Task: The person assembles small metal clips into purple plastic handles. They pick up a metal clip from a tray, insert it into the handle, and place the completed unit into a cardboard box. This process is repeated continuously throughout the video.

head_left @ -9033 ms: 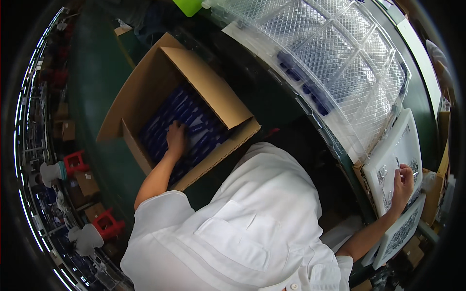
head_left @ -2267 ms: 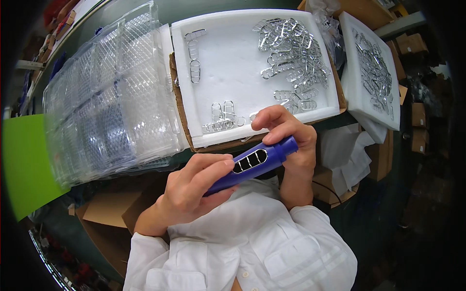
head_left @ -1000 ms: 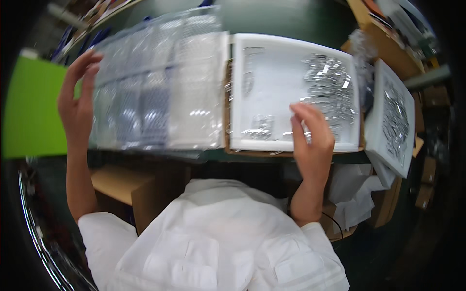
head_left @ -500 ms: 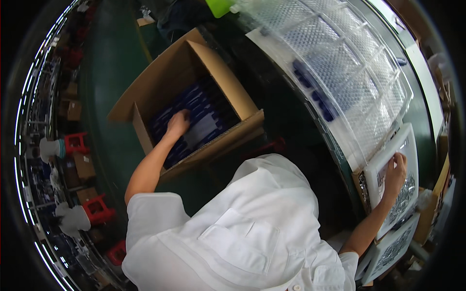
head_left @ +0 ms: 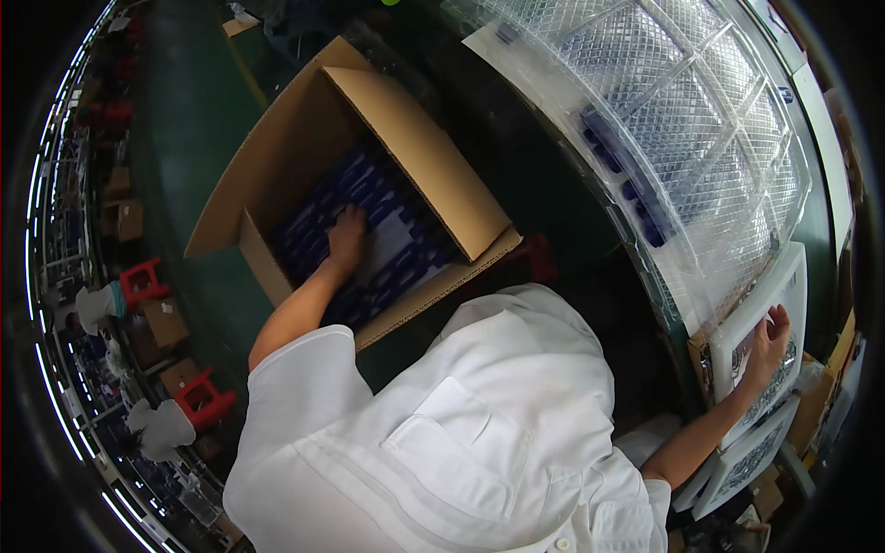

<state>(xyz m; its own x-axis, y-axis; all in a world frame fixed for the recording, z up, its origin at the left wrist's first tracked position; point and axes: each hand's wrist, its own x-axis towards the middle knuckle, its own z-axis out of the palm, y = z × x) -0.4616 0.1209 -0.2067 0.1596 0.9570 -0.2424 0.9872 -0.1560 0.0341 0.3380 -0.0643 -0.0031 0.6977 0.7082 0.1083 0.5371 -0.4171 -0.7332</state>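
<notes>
My left hand (head_left: 348,241) reaches down into an open cardboard box (head_left: 415,157) in front of me. Its fingers look slightly apart on the rows of dark blue pieces (head_left: 309,226) inside, though their tips are partly hidden. Beside that hand a pale, flat patch (head_left: 391,238) lies over the blue pieces. Far to the right, my right hand (head_left: 768,348) is over a white-rimmed tray (head_left: 735,334) of small shiny parts. Its thumb and fingers are bent but apart, with nothing visible between them.
Clear plastic trays (head_left: 682,120) cover the bench on the right, with dark blue pieces (head_left: 645,212) along their near edge. A second white-rimmed tray (head_left: 714,493) sits below the first. Red stools (head_left: 201,401) stand at left, and something red (head_left: 537,258) is behind the box.
The view has shifted a little. My right hand's fingers have come up and parted over the tray. My left hand stays in the box, its wrist turned slightly.
</notes>
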